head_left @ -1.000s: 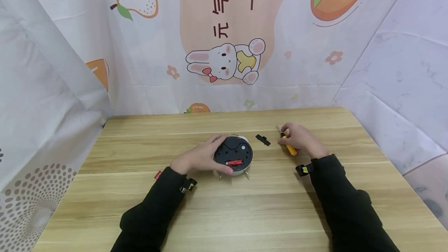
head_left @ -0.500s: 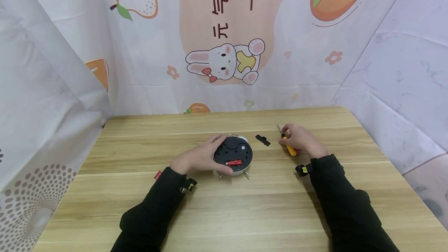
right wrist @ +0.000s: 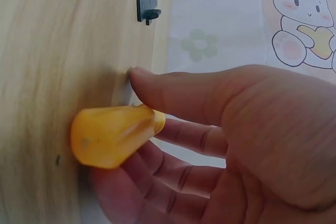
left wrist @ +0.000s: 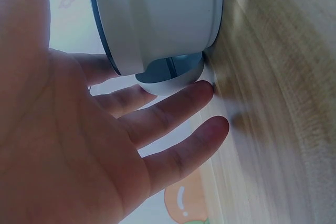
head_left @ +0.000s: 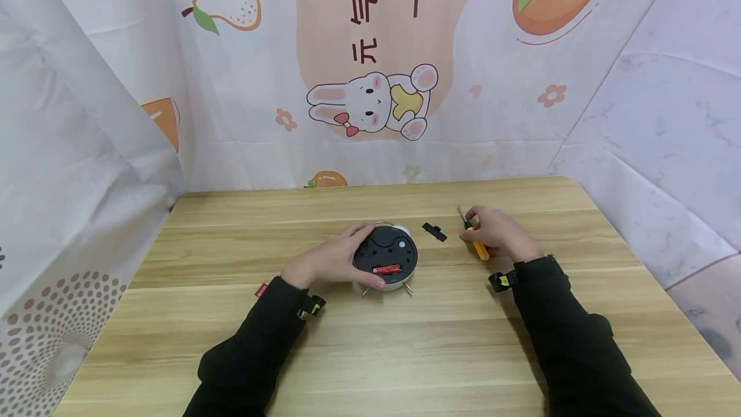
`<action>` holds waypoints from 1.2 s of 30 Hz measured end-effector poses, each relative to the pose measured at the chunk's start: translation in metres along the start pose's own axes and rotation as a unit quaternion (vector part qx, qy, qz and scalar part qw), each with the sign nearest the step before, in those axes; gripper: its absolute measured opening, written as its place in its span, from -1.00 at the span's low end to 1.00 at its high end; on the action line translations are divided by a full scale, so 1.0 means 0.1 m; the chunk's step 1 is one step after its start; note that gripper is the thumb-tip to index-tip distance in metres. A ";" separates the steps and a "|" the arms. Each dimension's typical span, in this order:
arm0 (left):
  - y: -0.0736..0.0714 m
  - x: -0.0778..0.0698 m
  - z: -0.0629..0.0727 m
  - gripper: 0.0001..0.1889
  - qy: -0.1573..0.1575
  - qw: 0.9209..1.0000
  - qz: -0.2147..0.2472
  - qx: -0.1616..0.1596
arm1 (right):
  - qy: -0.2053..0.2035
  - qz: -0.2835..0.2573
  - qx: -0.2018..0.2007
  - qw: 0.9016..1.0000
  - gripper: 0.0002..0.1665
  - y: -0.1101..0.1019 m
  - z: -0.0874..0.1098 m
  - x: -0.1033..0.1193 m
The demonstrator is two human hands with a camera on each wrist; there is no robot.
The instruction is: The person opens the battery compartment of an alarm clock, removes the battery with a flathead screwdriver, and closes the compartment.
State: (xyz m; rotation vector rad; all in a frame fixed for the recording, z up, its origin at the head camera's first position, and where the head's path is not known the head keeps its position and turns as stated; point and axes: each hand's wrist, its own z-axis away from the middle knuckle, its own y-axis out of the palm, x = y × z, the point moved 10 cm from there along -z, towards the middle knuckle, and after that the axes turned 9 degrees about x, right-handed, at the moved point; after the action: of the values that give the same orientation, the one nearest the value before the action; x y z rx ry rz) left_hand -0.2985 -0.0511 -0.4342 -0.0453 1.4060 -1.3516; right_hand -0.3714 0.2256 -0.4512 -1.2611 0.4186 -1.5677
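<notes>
My left hand [head_left: 330,261] holds a round alarm clock [head_left: 393,243] by its left side, thumb low on its dark back and fingers behind. The back faces up toward me, with a red battery [head_left: 386,269] in its uncovered compartment. In the left wrist view, the clock's pale casing [left wrist: 157,14] and a bell [left wrist: 173,77] show by the fingers. My right hand [head_left: 494,230] pinches a yellow-handled screwdriver [head_left: 479,246] at the tabletop, its thin shaft pointing away. A black battery cover [head_left: 434,231] lies between clock and screwdriver; the right wrist view shows it too.
The wooden table [head_left: 370,352] ends at a printed curtain [head_left: 243,134] behind, with more cloth at both sides. Beside the left sleeve a small red tag [head_left: 262,289] shows. A tiny dark speck [right wrist: 58,159] sits on the wood near the screwdriver handle.
The screwdriver has tilted very slightly in my right hand. My left hand and the clock stay where they were.
</notes>
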 end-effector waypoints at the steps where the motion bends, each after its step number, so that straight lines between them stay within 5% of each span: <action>1: 0.00 0.00 0.00 0.27 0.000 1.000 0.000 0.000 | 0.000 0.000 0.001 1.000 -0.40 0.00 0.00 0.00; 14: 0.01 0.02 0.00 0.29 0.002 1.000 -0.002 -0.003 | 0.007 -0.014 0.013 1.000 -0.31 -0.03 0.07 0.01; 27: 0.01 0.03 -0.01 0.29 0.004 1.000 0.001 0.000 | -0.039 0.045 -0.034 0.998 -0.39 -0.18 0.14 0.25; 32: 0.01 0.03 -0.01 0.29 0.002 1.000 0.001 -0.001 | -0.086 0.058 -0.045 0.994 -0.45 -0.20 0.18 0.42; 36: 0.00 0.03 0.00 0.29 0.000 1.000 0.001 -0.002 | -0.164 0.035 -0.023 0.986 -0.50 -0.14 0.23 0.67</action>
State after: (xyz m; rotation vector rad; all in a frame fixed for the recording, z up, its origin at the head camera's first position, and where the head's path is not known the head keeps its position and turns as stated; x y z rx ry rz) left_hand -0.2996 -0.0527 -0.4363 -0.0457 1.4089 -1.3478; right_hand -0.3531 0.1809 -0.3973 -1.4934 0.2863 -1.2682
